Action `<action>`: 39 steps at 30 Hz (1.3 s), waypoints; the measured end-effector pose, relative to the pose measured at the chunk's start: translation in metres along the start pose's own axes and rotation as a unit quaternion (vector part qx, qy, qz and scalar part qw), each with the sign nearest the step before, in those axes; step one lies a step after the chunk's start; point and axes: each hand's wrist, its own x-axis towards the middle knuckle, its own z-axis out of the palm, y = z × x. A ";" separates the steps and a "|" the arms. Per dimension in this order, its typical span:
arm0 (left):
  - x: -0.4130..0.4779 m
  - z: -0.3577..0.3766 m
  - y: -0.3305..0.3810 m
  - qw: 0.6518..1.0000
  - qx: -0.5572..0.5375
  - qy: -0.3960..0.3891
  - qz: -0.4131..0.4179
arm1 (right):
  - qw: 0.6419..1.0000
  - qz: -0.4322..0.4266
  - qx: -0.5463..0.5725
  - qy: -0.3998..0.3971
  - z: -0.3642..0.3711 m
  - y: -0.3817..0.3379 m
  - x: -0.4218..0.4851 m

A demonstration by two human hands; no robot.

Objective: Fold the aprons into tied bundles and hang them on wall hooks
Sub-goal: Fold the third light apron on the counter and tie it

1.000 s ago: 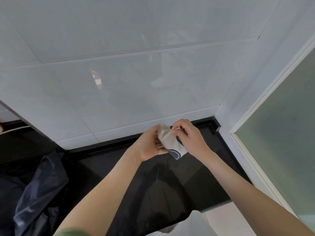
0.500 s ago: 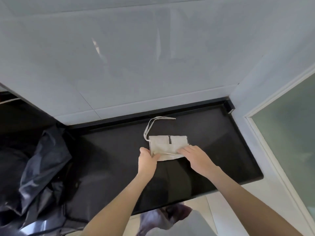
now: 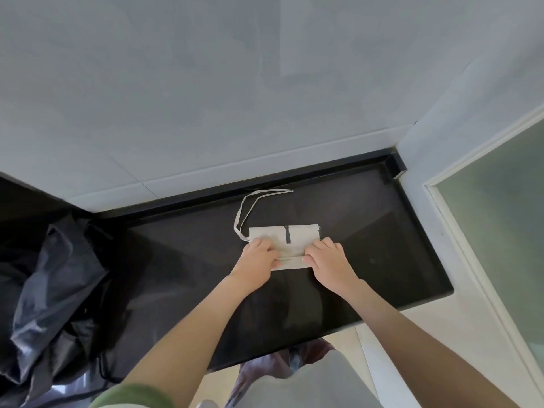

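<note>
Where the black counter [image 3: 382, 245] meets the grey tiled wall [image 3: 235, 98], a folded apron [image 3: 297, 235] lies flat as a small beige rectangle with a dark vertical stripe near its middle. Its strap [image 3: 244, 213] loops out from the left side and trails across the counter toward the wall.

The left hand [image 3: 256, 259] sits on the apron's near left corner and the right hand [image 3: 326, 257] on its near right corner. Each has its fingers curled over the top layer with the thumb at the near edge, pinching a fold of cloth.

At the left a crumpled dark plastic bag [image 3: 56, 278] is heaped, well apart from the apron. To the right a white-framed frosted glass panel [image 3: 500, 231] runs past the counter's end.

Both forearms cross the near part of the counter and cover it. The hands hide the apron's near corners, so how many layers each one pinches cannot be told. A green sleeve [image 3: 129, 396] is cut off at the bottom edge. Grey and purplish cloth [image 3: 309, 384] below the counter's near edge is also cut off and too blurred to identify. The bag's left side runs out of view.
</note>
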 end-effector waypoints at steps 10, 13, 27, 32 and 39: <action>0.000 0.003 0.013 0.986 -0.061 -0.001 -0.157 | 0.977 0.174 0.117 0.029 0.006 -0.009 0.003; -0.002 -0.002 0.016 0.981 -0.019 0.079 -0.177 | 0.957 0.244 0.144 0.070 0.007 -0.012 0.002; -0.024 0.030 0.053 0.991 0.116 0.026 -0.063 | 0.828 0.457 0.320 -0.054 -0.009 -0.030 0.025; -0.021 0.030 0.055 0.995 0.062 -0.001 -0.072 | 0.689 0.515 0.504 -0.083 -0.017 -0.051 0.025; -0.013 0.027 0.035 0.992 0.114 -0.032 -0.039 | 0.798 0.243 0.501 -0.231 -0.051 -0.059 0.000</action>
